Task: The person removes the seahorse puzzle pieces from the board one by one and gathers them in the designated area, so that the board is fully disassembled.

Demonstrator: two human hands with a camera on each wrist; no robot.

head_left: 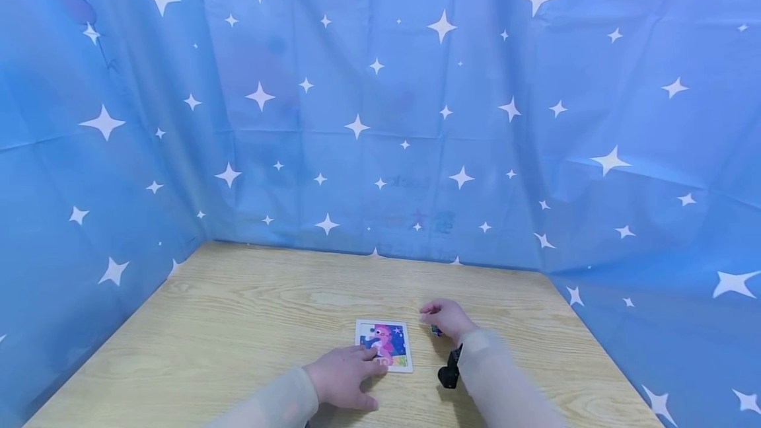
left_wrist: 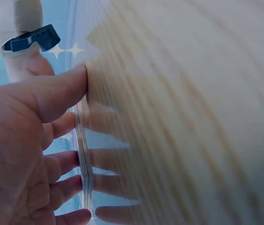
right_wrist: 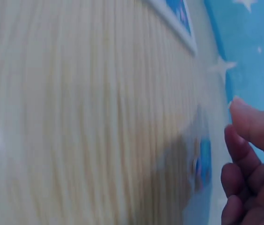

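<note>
Curtain point(head_left: 380, 104), one, blue with white four-pointed stars, hanging in folds behind the puzzle board and to both sides of it. Table point(head_left: 250, 309), one, pale wood grain, extending beneath and all around the puzzle board. Sleeves, two, whitish: the right sleeve point(head_left: 502, 375) near right of the puzzle board, the left sleeve point(head_left: 273, 405) near left of it. Left hand point(head_left: 345, 375), at the near left corner of the puzzle board, fingers spread wide and nearly straight, fingertips resting on the picture, thumb off the board toward the near side. Right hand point(head_left: 448, 317), just right of the puzzle board, fingers bent, thumb and forefinger a narrow gap apart. Puzzle board point(head_left: 383, 347), one, flat on the table between the hands; white border, pink seahorse on dark blue, pale patch at the far left. Wrist device point(head_left: 450, 370), black, on the right wrist, near right of the puzzle board. Small coloured piece point(head_left: 436, 330), one, mostly blue, on the table right of the puzzle board, beneath the right hand; its outline is blurred.
</note>
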